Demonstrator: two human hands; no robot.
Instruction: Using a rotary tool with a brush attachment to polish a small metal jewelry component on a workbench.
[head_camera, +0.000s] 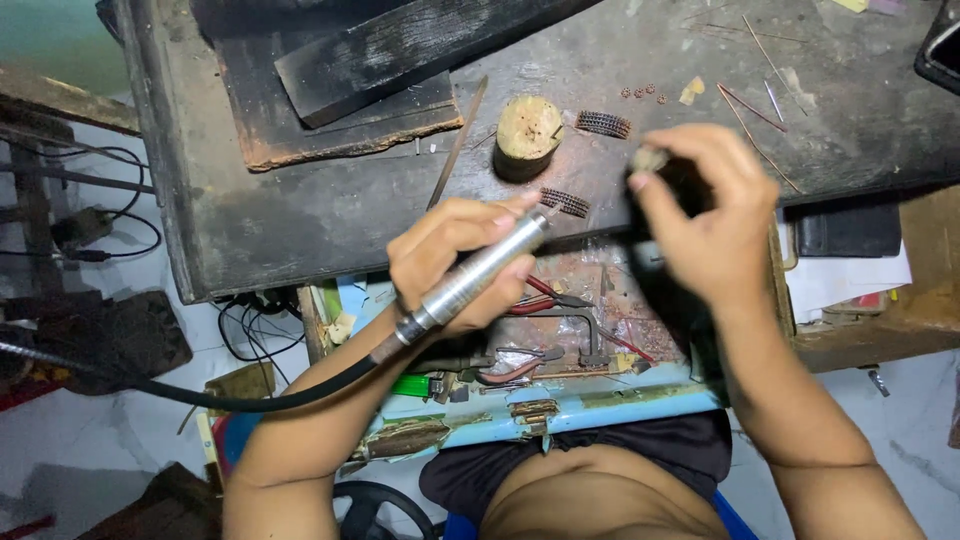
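Note:
My left hand (450, 260) grips a silver rotary handpiece (480, 275) like a pen, its tip pointing up-right toward a small dark ribbed strip (565, 202) at the bench edge. A black flexible shaft (200, 395) runs from the handpiece down to the left. My right hand (705, 215) is raised over the bench edge, fingers pinched on a small pale piece (648, 160). A short wooden peg block (527, 135) stands on the dark workbench (330, 215), with another ribbed strip (603, 124) just right of it.
Dark wooden slabs (350, 70) lie at the bench's back left. Thin wires (750, 110) and tiny rings (640, 92) are scattered at right. An open blue drawer (560, 400) below holds red-handled pliers (545, 300) and a green lighter (410, 385). Cables (100, 220) lie on the floor left.

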